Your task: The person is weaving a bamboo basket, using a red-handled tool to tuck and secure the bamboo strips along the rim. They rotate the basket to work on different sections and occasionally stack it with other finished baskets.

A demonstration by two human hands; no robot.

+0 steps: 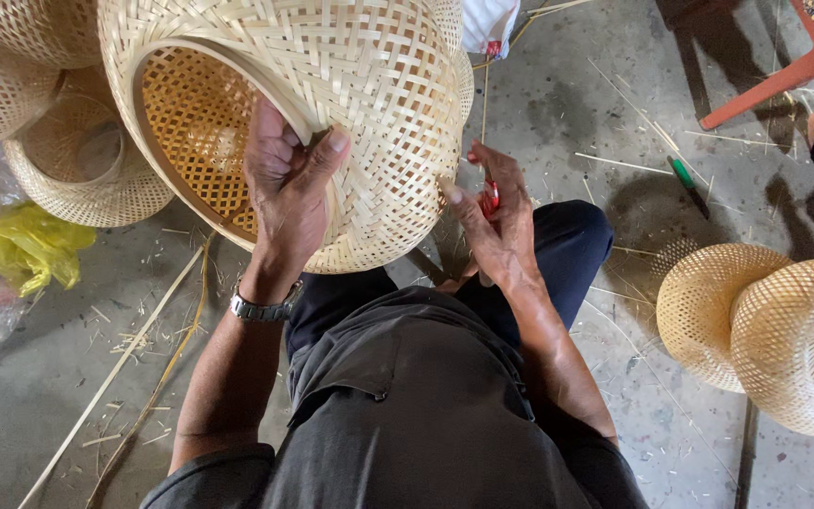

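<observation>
A large round woven bamboo basket (pixel 369 85) is held up in front of me, its open mouth turned to the left. My left hand (pixel 284 184) grips its rim, fingers inside and thumb pressed on the outer weave; a metal watch sits on that wrist. My right hand (pixel 492 221) rests against the basket's lower right side and holds a small red-handled tool (pixel 491 195), mostly hidden by the fingers. My knees in dark trousers (pixel 567 250) are below.
More woven baskets are stacked at the upper left (pixel 77 165) and lie at the right (pixel 765 325). A yellow plastic bag (pixel 32 247), long bamboo strips (pixel 153 349), a green-handled tool (pixel 688 184) and a red chair leg (pixel 784 75) are on the concrete floor.
</observation>
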